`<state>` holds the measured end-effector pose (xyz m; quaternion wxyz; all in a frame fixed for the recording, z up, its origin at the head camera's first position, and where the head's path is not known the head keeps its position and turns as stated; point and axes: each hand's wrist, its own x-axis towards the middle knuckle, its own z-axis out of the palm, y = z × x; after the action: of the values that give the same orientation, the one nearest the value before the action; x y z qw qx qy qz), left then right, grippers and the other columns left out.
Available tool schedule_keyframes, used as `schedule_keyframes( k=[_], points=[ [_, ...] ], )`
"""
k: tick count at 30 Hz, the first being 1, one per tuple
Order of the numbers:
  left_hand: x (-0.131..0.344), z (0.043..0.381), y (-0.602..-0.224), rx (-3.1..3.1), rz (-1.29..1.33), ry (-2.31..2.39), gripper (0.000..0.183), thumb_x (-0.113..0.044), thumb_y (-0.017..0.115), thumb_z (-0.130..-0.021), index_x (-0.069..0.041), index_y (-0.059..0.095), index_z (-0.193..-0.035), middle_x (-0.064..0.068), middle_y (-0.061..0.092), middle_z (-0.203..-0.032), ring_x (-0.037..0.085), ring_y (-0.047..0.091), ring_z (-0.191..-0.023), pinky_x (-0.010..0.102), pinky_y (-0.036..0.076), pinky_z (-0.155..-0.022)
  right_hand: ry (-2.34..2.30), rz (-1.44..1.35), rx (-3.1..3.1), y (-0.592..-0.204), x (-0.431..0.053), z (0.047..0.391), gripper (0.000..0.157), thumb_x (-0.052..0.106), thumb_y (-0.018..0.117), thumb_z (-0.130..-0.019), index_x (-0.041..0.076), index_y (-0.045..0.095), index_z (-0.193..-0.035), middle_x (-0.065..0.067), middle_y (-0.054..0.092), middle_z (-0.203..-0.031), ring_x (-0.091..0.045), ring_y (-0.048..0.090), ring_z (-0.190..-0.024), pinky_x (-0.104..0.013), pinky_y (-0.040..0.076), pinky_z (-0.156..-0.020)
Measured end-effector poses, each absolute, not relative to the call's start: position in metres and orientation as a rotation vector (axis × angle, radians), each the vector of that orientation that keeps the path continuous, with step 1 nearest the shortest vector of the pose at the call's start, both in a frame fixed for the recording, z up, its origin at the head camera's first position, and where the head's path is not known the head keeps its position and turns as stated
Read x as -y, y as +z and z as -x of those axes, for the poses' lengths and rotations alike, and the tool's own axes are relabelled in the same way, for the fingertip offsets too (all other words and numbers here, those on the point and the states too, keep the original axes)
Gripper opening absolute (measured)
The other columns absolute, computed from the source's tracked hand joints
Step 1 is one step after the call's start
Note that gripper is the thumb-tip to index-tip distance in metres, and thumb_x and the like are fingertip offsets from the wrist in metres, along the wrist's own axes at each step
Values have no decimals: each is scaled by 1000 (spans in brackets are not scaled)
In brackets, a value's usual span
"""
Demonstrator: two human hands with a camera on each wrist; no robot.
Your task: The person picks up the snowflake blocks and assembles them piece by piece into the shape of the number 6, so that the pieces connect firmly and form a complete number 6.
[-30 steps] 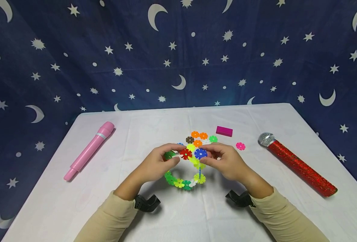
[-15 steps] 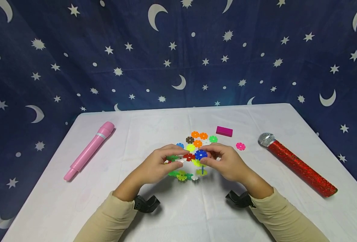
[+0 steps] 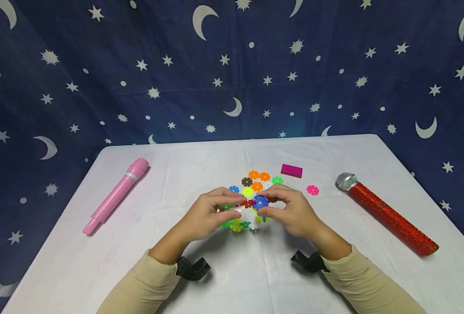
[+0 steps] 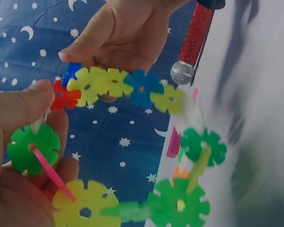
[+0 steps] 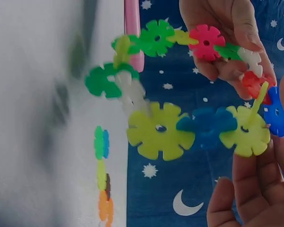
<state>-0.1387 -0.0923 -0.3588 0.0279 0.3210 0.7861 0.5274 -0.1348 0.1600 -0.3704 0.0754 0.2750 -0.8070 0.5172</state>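
Interlocking flower-shaped plastic discs form a looped chain that hangs between both hands, with green [image 5: 156, 38], yellow [image 5: 161, 130] and pink [image 5: 207, 42] ones among them. My left hand [image 3: 207, 214] pinches the white disc [image 5: 251, 61] of the chain, beside a red disc [image 4: 65, 95]. My right hand [image 3: 294, 211] grips a dark blue disc [image 3: 260, 202] between thumb and fingers. The blue disc's edge meets the red disc, and a yellow disc [image 4: 89, 86] sits right by it. Fingers partly hide the white disc in the left wrist view.
Loose discs, among them orange [image 3: 257, 186], brown [image 3: 246, 182] and pink [image 3: 312, 189], lie beyond the hands. A magenta block [image 3: 292, 171] is behind them. A pink toy microphone [image 3: 115, 196] lies left, a red glittery microphone [image 3: 389, 216] right, on the white-covered table [image 3: 232, 279].
The red disc has tipped from facing the camera to lying flatter and has come up against the blue disc. The right hand has shifted slightly left, and the hanging loop has tilted.
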Motion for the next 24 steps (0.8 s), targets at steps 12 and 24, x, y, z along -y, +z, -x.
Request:
schedule_keyframes(
  k=[12,24],
  points=[
    [89,141,-363,-2548,-1035,1446,32,-11,72,-92,-8,70,-123,-1,69,-115,15,61,-107,36,51,-91,1575,-870,2511,-370,-160,137,39,4,82,-82,-1,69,-119,-3,67,-108,-20,63,-96,-37,54,-86],
    [97,144,-359,-2537,-866,1450,23,-11,68,-92,-10,65,-116,-3,69,-109,22,61,-110,36,54,-76,946,-348,3064,-370,-242,178,58,28,73,-91,-3,55,-137,-29,60,-127,-45,57,-115,-60,44,-94]
  ],
)
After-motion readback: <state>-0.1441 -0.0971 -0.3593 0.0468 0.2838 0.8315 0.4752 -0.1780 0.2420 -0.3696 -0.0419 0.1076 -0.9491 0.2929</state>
